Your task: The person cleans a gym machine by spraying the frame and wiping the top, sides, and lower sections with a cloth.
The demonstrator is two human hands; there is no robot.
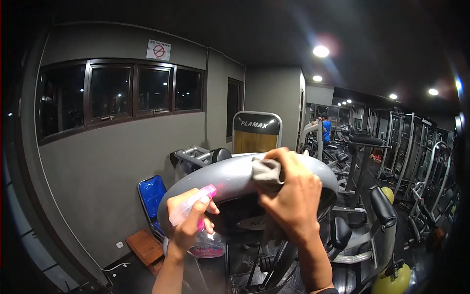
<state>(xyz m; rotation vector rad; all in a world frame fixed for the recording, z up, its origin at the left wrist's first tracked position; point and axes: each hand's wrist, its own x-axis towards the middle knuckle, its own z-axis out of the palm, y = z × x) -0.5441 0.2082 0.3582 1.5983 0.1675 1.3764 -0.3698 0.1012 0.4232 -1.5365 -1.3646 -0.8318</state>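
My left hand is wrapped round a spray bottle with a pink nozzle and pink liquid in its clear body. The nozzle points toward a curved silver machine cover just ahead. In my right hand is a bunched grey cloth, held against the top of that cover. Below the curve, a dark panel carries an oval badge, partly hidden behind my right hand and wrist.
Behind the cover stands a machine marked PLAMAX. A blue chair and a brown wooden box are by the left wall. Padded machines and a yellow ball fill the right. Farther back is a person in blue.
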